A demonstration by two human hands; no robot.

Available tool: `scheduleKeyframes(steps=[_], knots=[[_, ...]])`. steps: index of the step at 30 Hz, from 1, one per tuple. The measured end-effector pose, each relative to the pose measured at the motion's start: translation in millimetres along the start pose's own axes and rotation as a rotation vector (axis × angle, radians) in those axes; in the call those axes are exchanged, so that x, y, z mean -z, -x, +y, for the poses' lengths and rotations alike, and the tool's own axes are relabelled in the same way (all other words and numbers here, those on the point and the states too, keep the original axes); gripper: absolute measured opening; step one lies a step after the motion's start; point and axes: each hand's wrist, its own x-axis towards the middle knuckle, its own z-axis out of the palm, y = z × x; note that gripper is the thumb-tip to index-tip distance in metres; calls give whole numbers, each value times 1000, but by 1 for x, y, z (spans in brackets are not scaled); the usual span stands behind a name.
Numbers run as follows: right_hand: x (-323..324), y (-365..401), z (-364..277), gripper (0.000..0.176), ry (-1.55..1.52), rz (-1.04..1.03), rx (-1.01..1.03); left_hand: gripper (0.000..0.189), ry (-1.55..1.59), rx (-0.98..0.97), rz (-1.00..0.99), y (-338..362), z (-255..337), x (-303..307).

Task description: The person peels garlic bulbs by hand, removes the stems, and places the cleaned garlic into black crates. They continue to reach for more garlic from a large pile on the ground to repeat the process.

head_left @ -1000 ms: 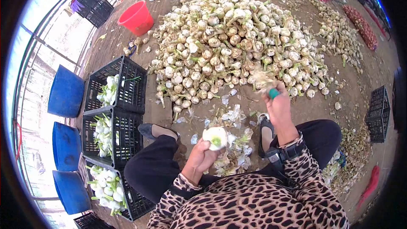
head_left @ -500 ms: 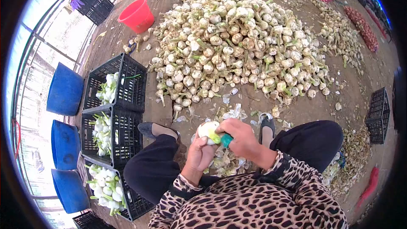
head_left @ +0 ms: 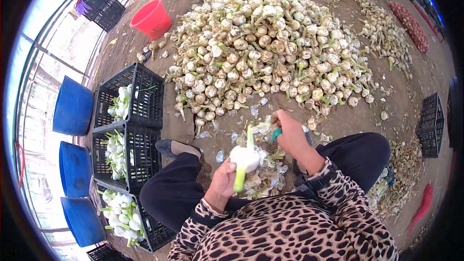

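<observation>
My left hand (head_left: 223,178) is closed around a garlic bulb (head_left: 245,158), smooth and white, held over the ground between my knees. One pale green stalk points up from the bulb and a thicker green piece points down toward me. To the right of the bulb and apart from it, my right hand (head_left: 294,135) is raised with its fingers curled. A small teal-green thing (head_left: 277,134) shows at its thumb side; I cannot make out what it is. Loose peelings (head_left: 270,176) lie on the ground beneath both hands.
A large heap of unpeeled garlic (head_left: 270,53) lies ahead. Black crates (head_left: 145,157) holding white bulbs stand at my left, with blue tubs (head_left: 73,106) beyond them. A red bucket (head_left: 152,19) stands at the far left, and another black crate (head_left: 430,125) at the right.
My hands were together on the bulb and have moved apart, the right going up and to the right. The bulb now shows upright in my left hand, its stalks exposed.
</observation>
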Motion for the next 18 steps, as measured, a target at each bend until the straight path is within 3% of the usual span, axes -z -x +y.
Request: scheduleKeyframes(steps=[1,2,6,7,10,11,14,18], knots=[[-2,6,-7,30,-251,-70,-48,57,72,17,121,0,2,0],[-5,11,-16,31,-503,-144,-94,56,57,-12,117,-1,5,-5],[-15,22,-36,37,-613,-344,-61,52,-21,-83,83,-8,6,-8],[-20,25,-40,30,-596,-261,-98,52,-53,-95,87,-8,5,-7],[-27,22,-33,28,-310,4,363,52,-117,-142,176,-11,-2,-8],[-30,22,-34,25,-341,56,393,52,-106,-137,169,-10,-2,-7],[-26,27,-38,19,-260,-3,158,55,-79,-106,133,-11,-1,-8],[-18,11,-14,18,-142,224,-42,60,-70,-17,49,-6,-5,-14]])
